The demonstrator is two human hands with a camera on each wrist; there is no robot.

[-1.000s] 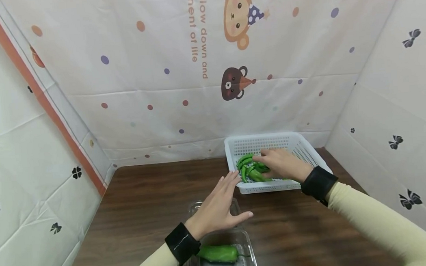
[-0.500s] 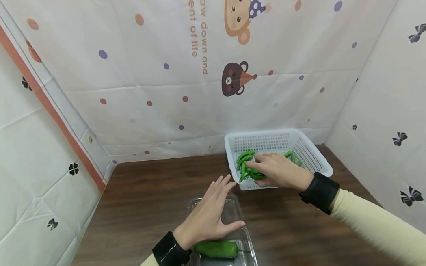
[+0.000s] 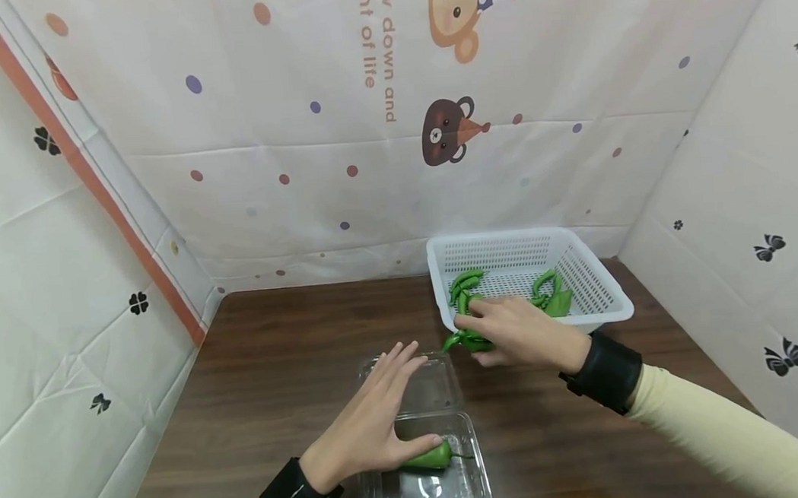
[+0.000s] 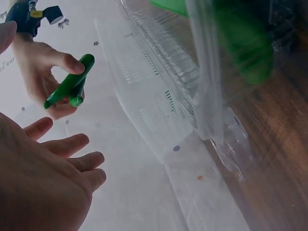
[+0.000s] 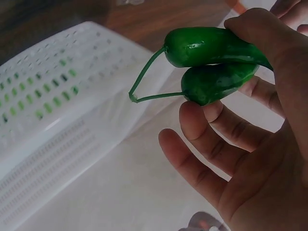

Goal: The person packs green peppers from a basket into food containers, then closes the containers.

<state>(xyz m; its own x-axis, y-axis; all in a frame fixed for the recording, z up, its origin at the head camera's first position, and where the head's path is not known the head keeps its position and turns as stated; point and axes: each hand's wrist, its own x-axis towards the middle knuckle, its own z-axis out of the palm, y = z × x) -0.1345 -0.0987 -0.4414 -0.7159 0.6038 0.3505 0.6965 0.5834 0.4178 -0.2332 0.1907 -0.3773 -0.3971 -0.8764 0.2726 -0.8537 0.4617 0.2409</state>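
Note:
My right hand (image 3: 514,333) pinches two green chili peppers (image 5: 207,45) between thumb and fingers, at the front left edge of the white basket (image 3: 600,290). Their thin stems meet at the tips in the right wrist view. My left hand (image 3: 372,430) hovers with fingers spread over a clear plastic clamshell box (image 3: 465,489), whose lid (image 3: 428,388) lies folded back away from me. Inside the box lies a larger green pepper (image 3: 434,456), partly hidden by the left hand. In the left wrist view, the left fingers (image 4: 72,147) hold nothing.
Several small green peppers (image 3: 466,279) lie at the left in the basket, and more green peppers (image 3: 556,300) at its right. The basket stands at the back right of the dark wooden table (image 3: 295,339). Printed white sheets (image 3: 341,199) enclose the back and sides.
My right hand has lifted two chili peppers from inside the basket toward its front left edge. My left hand has shifted down and left, over the larger pepper. The head view tilts slightly lower.

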